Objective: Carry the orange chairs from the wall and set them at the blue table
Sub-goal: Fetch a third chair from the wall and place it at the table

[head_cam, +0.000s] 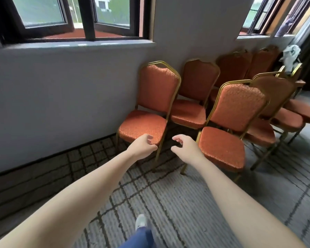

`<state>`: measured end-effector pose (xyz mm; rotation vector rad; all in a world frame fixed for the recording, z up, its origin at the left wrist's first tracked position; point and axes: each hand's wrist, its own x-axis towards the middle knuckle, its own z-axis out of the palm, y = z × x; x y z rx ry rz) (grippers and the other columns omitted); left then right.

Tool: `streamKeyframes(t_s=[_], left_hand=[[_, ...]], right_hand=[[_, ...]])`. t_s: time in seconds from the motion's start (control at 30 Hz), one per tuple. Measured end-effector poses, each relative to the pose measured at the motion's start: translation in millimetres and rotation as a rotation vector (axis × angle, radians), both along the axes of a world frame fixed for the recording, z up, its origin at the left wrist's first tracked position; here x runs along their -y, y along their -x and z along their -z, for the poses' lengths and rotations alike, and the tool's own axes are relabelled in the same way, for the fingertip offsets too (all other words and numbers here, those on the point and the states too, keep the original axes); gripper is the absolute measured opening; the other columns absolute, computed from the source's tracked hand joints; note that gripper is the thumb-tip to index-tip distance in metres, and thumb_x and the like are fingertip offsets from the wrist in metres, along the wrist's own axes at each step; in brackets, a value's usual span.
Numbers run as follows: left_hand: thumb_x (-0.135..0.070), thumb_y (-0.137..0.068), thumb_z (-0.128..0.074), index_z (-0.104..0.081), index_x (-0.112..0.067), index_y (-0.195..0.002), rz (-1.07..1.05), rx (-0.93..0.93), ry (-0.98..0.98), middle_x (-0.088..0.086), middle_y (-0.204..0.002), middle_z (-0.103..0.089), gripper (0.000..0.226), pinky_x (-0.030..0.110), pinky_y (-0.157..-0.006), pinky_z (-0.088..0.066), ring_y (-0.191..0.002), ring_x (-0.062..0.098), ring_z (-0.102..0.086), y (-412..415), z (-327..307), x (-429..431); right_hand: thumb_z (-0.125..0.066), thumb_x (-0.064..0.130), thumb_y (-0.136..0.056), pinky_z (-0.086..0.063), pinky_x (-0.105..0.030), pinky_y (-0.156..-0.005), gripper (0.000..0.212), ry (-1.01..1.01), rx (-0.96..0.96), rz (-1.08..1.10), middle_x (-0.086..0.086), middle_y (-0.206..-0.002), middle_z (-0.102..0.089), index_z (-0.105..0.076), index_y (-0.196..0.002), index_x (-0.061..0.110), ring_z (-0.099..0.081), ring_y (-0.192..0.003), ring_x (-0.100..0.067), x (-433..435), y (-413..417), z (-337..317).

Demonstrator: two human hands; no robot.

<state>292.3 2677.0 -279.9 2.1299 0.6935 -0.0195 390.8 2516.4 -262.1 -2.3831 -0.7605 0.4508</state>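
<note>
Several orange padded chairs with gold metal frames stand in two rows by the grey wall. The nearest wall-side chair (151, 111) is straight ahead. A second chair (227, 127) stands to its right, closer to me. My left hand (143, 145) reaches out at the front edge of the first chair's seat, fingers loosely curled and holding nothing. My right hand (183, 149) hovers in the gap between the two chairs, fingers and thumb spread in a loose curve, empty. No blue table is in view.
More orange chairs (283, 108) crowd the right side, reaching back to the corner. White cloth (290, 54) lies on a far chair. Windows (75, 18) run above the wall. Patterned grey carpet (168, 203) covers the floor; my shoe (140, 221) steps forward.
</note>
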Motion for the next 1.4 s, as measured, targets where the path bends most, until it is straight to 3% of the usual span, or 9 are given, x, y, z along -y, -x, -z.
streamKeyframes(t_s=[0.17, 0.57, 0.87, 1.03, 1.1, 1.2, 1.3, 1.37, 1.4], left_hand=[[-0.026, -0.083, -0.062, -0.048, -0.017, -0.135, -0.037, 0.023, 0.016, 0.002, -0.130, -0.057, 0.054, 0.033, -0.092, -0.051, -0.102, 0.014, -0.060, -127, 7, -61], [-0.029, -0.086, -0.063, -0.049, -0.018, -0.135, -0.037, 0.076, -0.017, 0.003, -0.129, -0.059, 0.052, 0.026, -0.092, -0.048, -0.112, 0.014, -0.059, -411, -13, -210], [-0.029, -0.087, -0.064, -0.048, -0.019, -0.135, -0.169, 0.118, -0.040, 0.001, -0.127, -0.059, 0.052, 0.030, -0.093, -0.051, -0.110, 0.014, -0.059, -595, 6, -312], [-0.030, -0.085, -0.063, -0.049, -0.017, -0.137, -0.315, 0.092, 0.015, 0.002, -0.126, -0.061, 0.055, 0.033, -0.092, -0.052, -0.110, 0.015, -0.060, -704, 23, -360], [-0.031, -0.085, -0.063, -0.048, -0.015, -0.138, -0.362, 0.048, 0.041, 0.003, -0.128, -0.061, 0.057, 0.035, -0.095, -0.052, -0.112, 0.016, -0.060, -736, 28, -372], [-0.029, -0.087, -0.061, -0.045, -0.012, -0.140, -0.453, 0.000, 0.088, 0.007, -0.133, -0.058, 0.058, 0.037, -0.098, -0.050, -0.116, 0.019, -0.058, -769, 37, -388], [-0.023, -0.091, -0.057, -0.047, -0.008, -0.138, -0.535, -0.025, 0.109, 0.008, -0.132, -0.058, 0.051, 0.029, -0.097, -0.046, -0.118, 0.021, -0.057, -789, 45, -394], [-0.018, -0.092, -0.055, -0.050, -0.006, -0.135, -0.580, -0.035, 0.120, 0.008, -0.128, -0.060, 0.045, 0.023, -0.090, -0.043, -0.115, 0.021, -0.059, -795, 50, -394], [-0.017, -0.092, -0.055, -0.050, -0.005, -0.135, -0.595, -0.037, 0.130, 0.008, -0.129, -0.060, 0.045, 0.022, -0.088, -0.042, -0.114, 0.021, -0.060, -797, 52, -395]], right_hand=[[-0.062, 0.023, -0.086, -0.046, -0.037, -0.100, 0.044, -0.022, 0.042, -0.023, -0.001, -0.135, -0.055, -0.057, -0.130, 0.022, -0.053, -0.123, -0.017, -60, -132, 2], [-0.059, 0.023, -0.091, -0.044, -0.034, -0.097, 0.036, -0.122, 0.044, 0.040, 0.002, -0.133, -0.057, -0.058, -0.127, 0.025, -0.053, -0.121, -0.016, -208, -421, -22], [-0.062, 0.021, -0.087, -0.049, -0.033, -0.094, 0.033, -0.150, 0.031, -0.104, 0.003, -0.123, -0.062, -0.062, -0.119, 0.025, -0.058, -0.112, -0.015, -344, -623, 1], [-0.059, 0.017, -0.088, -0.044, -0.025, -0.084, 0.035, -0.092, -0.054, -0.215, 0.000, -0.123, -0.061, -0.061, -0.122, 0.022, -0.058, -0.107, -0.015, -421, -744, 18], [-0.056, 0.014, -0.090, -0.041, -0.023, -0.084, 0.038, -0.055, -0.121, -0.246, 0.000, -0.127, -0.059, -0.058, -0.127, 0.021, -0.057, -0.108, -0.014, -443, -778, 24], [-0.050, 0.013, -0.094, -0.041, -0.028, -0.094, 0.043, 0.038, -0.211, -0.321, -0.001, -0.137, -0.054, -0.051, -0.136, 0.021, -0.052, -0.122, -0.018, -475, -814, 37], [-0.046, 0.017, -0.098, -0.040, -0.029, -0.093, 0.042, 0.110, -0.281, -0.386, 0.000, -0.137, -0.054, -0.049, -0.139, 0.021, -0.052, -0.123, -0.020, -496, -831, 52], [-0.043, 0.021, -0.098, -0.043, -0.029, -0.087, 0.034, 0.123, -0.293, -0.399, 0.001, -0.124, -0.061, -0.058, -0.129, 0.021, -0.056, -0.113, -0.020, -503, -836, 61], [-0.041, 0.022, -0.097, -0.045, -0.029, -0.080, 0.029, 0.116, -0.283, -0.398, 0.001, -0.111, -0.065, -0.065, -0.114, 0.021, -0.059, -0.102, -0.020, -507, -838, 65]])
